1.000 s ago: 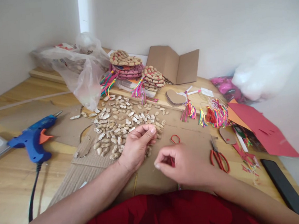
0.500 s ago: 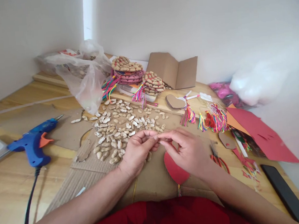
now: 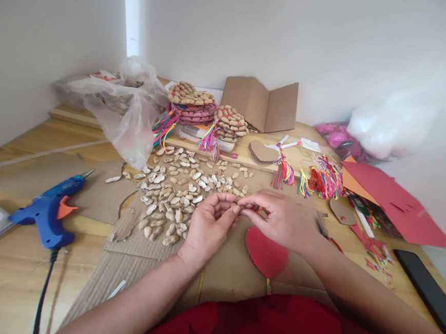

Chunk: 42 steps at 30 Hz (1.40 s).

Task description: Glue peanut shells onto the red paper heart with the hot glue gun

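Head view: left hand (image 3: 208, 230), right hand (image 3: 283, 219) pinch peanut shell (image 3: 242, 205).

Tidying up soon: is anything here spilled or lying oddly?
Peanut shells lie scattered loose over the cardboard beside the plastic bag. The blue glue gun lies tipped on its side, cord trailing off the table.

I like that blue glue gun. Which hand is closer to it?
Left. The left hand is beside the peanut shell pile, a good way right of the glue gun. The right hand is farther right still, above the red heart.
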Motion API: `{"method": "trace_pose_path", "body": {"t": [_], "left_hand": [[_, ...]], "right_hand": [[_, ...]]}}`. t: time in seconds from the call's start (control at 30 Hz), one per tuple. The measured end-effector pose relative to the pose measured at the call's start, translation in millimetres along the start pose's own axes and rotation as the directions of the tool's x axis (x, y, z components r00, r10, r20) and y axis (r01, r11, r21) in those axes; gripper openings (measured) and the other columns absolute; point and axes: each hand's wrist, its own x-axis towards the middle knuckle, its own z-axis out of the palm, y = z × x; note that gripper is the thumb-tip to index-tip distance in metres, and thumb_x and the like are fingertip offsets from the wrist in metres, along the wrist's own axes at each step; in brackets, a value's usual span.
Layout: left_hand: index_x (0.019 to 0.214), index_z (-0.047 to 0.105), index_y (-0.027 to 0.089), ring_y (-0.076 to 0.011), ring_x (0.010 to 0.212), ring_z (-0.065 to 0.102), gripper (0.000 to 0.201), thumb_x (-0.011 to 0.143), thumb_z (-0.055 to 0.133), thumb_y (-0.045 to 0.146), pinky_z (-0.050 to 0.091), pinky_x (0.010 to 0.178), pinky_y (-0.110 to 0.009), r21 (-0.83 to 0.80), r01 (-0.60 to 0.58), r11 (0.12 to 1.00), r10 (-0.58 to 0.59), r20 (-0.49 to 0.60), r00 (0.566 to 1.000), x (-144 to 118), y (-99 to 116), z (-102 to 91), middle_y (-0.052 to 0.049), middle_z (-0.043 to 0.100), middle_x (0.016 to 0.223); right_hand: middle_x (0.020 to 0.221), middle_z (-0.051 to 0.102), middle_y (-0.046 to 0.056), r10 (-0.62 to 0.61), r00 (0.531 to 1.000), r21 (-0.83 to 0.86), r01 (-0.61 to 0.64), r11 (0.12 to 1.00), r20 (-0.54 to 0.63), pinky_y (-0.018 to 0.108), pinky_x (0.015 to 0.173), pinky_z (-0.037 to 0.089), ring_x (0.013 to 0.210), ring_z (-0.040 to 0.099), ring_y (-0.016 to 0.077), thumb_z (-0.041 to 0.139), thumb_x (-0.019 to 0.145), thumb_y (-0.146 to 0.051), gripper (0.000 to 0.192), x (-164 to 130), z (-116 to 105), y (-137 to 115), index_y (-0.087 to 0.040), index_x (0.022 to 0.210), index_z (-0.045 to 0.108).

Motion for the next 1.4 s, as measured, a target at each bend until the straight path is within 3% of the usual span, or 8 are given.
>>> {"method": "trace_pose_path", "body": {"t": [0.23, 0.33, 0.43, 0.5, 0.8, 1.0, 1.2, 1.4], "left_hand": [[0.131, 0.049, 0.021, -0.0142, 0.084, 0.063, 0.043, 0.091, 0.064, 0.025, 0.056, 0.074, -0.027, 0.225, -0.247, 0.942, 0.26, -0.03, 0.965, -9.0, -2.9, 0.5, -0.007, 0.063, 0.107], [0.124, 0.058, 0.023, -0.0147, 0.087, 0.064, 0.03, 0.094, 0.059, 0.018, 0.053, 0.082, -0.027, 0.426, -0.523, 0.738, 0.456, 0.258, 0.852, -19.0, -0.6, -0.7, -0.006, 0.068, 0.103], [0.112, 0.067, 0.022, -0.0163, 0.082, 0.066, 0.021, 0.096, 0.056, 0.016, 0.052, 0.077, -0.027, 0.449, -0.718, 0.532, 0.458, 0.561, 0.69, -25.4, 0.4, -1.9, -0.006, 0.072, 0.094], [0.108, 0.069, 0.02, -0.0168, 0.076, 0.066, 0.019, 0.097, 0.054, 0.019, 0.051, 0.072, -0.027, 0.455, -0.757, 0.468, 0.435, 0.627, 0.646, -26.4, 0.0, -2.2, -0.007, 0.073, 0.089], [0.107, 0.072, 0.021, -0.0171, 0.073, 0.066, 0.022, 0.099, 0.051, 0.024, 0.048, 0.069, -0.028, 0.508, -0.73, 0.457, 0.41, 0.609, 0.68, -23.2, -3.3, -2.9, -0.007, 0.072, 0.084], [0.105, 0.071, 0.019, -0.0173, 0.072, 0.065, 0.024, 0.1, 0.049, 0.026, 0.047, 0.068, -0.028, 0.526, -0.739, 0.42, 0.416, 0.612, 0.672, -22.3, -3.4, -2.5, -0.007, 0.071, 0.081], [0.105, 0.073, 0.02, -0.0173, 0.073, 0.066, 0.025, 0.1, 0.049, 0.027, 0.048, 0.07, -0.028, 0.544, -0.72, 0.431, 0.404, 0.597, 0.693, -21.6, -2.6, -2.0, -0.007, 0.072, 0.082], [0.106, 0.073, 0.02, -0.0178, 0.075, 0.067, 0.023, 0.1, 0.051, 0.025, 0.049, 0.071, -0.028, 0.531, -0.712, 0.459, 0.45, 0.552, 0.702, -20.9, -3.4, -2.7, -0.008, 0.073, 0.087]], "right_hand": [[0.091, 0.075, 0.004, 0.17, 0.985, -0.013, -0.17, 0.985, -0.012, 0.029, 0.077, 0.051, 0.082, 0.069, 0.018, 0.066, 0.088, -0.021, 0.012, 44.6, -6.2, 34.5, -0.02, 0.099, 0.072], [0.089, 0.075, 0.005, 0.232, 0.972, -0.105, -0.235, 0.966, -0.037, 0.03, 0.075, 0.049, 0.081, 0.069, 0.0196, 0.069, 0.085, -0.022, 0.01, 75.0, -1.4, 51.8, -0.019, 0.094, 0.072], [0.085, 0.074, 0.004, 0.294, 0.956, -0.187, -0.291, 0.938, -0.016, 0.029, 0.068, 0.046, 0.075, 0.067, 0.0187, 0.07, 0.083, -0.022, 0.008, 99.0, 5.9, 62.2, -0.019, 0.09, 0.073], [0.081, 0.073, 0.004, 0.309, 0.951, -0.207, -0.303, 0.93, -0.001, 0.028, 0.064, 0.043, 0.07, 0.065, 0.0183, 0.071, 0.082, -0.022, 0.006, 108.6, 10.4, 65.9, -0.019, 0.087, 0.073], [0.083, 0.073, 0.003, 0.252, 0.967, -0.205, -0.256, 0.945, -0.047, 0.03, 0.068, 0.044, 0.076, 0.066, 0.0196, 0.069, 0.085, -0.029, 0.012, 108.9, 20.0, 56.5, -0.02, 0.091, 0.074], [0.081, 0.074, 0.001, 0.137, 0.988, -0.135, -0.127, 0.983, 0.073, 0.028, 0.068, 0.044, 0.072, 0.065, 0.0168, 0.067, 0.084, -0.026, 0.008, 108.7, 38.0, 30.4, -0.022, 0.085, 0.074], [0.081, 0.074, 0.003, 0.184, 0.981, -0.24, -0.164, 0.957, 0.063, 0.029, 0.068, 0.043, 0.073, 0.064, 0.0185, 0.066, 0.081, -0.023, 0.008, 116.6, 49.4, 21.8, -0.022, 0.081, 0.073], [0.073, 0.071, 0.001, 0.208, 0.978, -0.103, -0.207, 0.973, 0.006, 0.028, 0.065, 0.043, 0.067, 0.063, 0.0165, 0.064, 0.079, -0.022, 0.008, 114.1, 51.6, 23.6, -0.022, 0.079, 0.072]]}}
